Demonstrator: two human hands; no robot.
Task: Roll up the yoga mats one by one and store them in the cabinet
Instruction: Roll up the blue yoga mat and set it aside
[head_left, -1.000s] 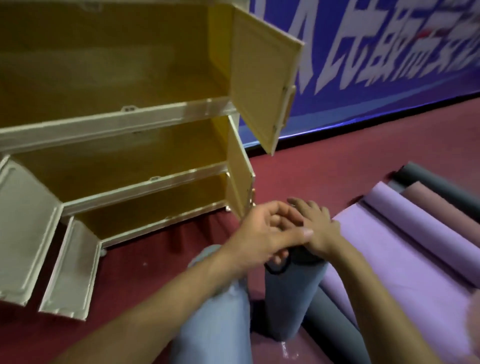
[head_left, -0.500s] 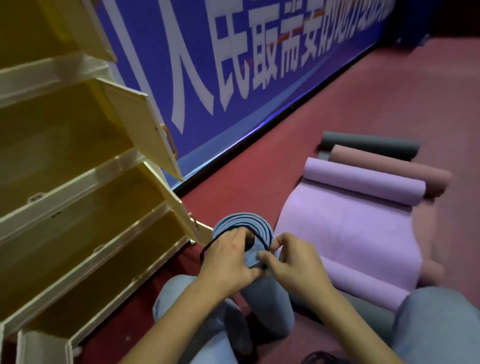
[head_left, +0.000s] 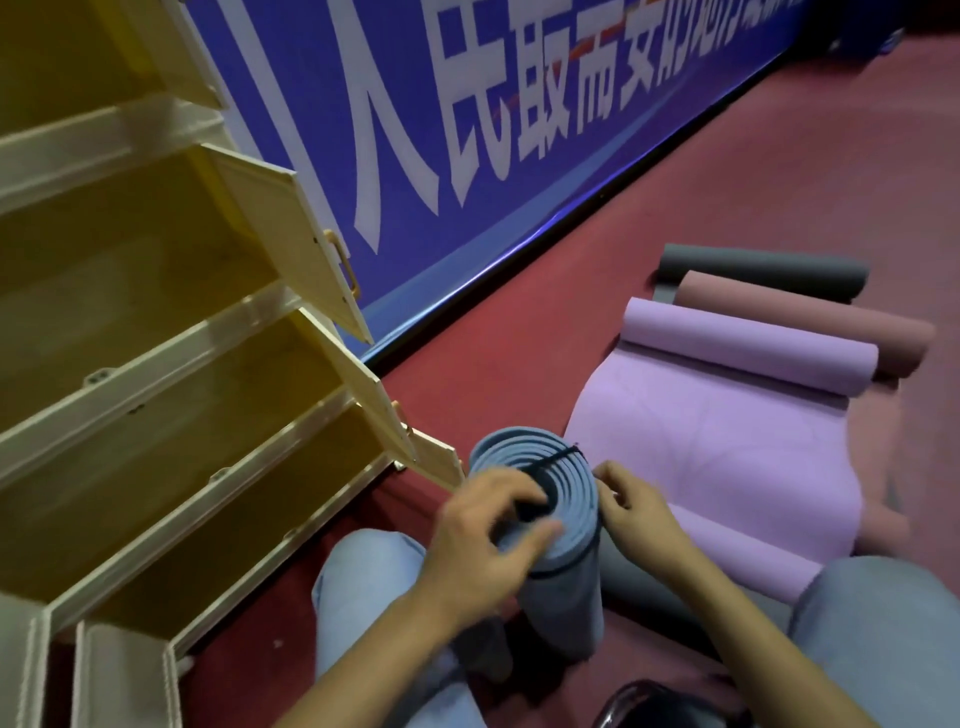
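Red floor (head_left: 597, 291), blue banner behind. Blue mat (head_left: 550, 525) rolled, standing upright btwn knees; black strap (head_left: 553, 460) going across top. L hand (head_left: 483, 540) gripping roll + strap, R hand (head_left: 636, 512) pinching at roll's side. Cabinet (head_left: 156, 364) w/ doors open, shelves showing no mats. Purple mat (head_left: 727, 415) half unrolled; pink, grey rolls lying beyond, not yet stored.

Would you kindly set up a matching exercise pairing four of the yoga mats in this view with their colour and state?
Things:
1. mat between the hands
2. mat nearest the banner
3. mat spread beside the right hand
4. mat between the farthest roll and the spread one

States:
A. lilac, partly unrolled
B. blue, rolled, upright, black strap across its top
C. dusty pink, far end rolled
D. dark grey, far end rolled

Pairs: 1-B, 2-D, 3-A, 4-C
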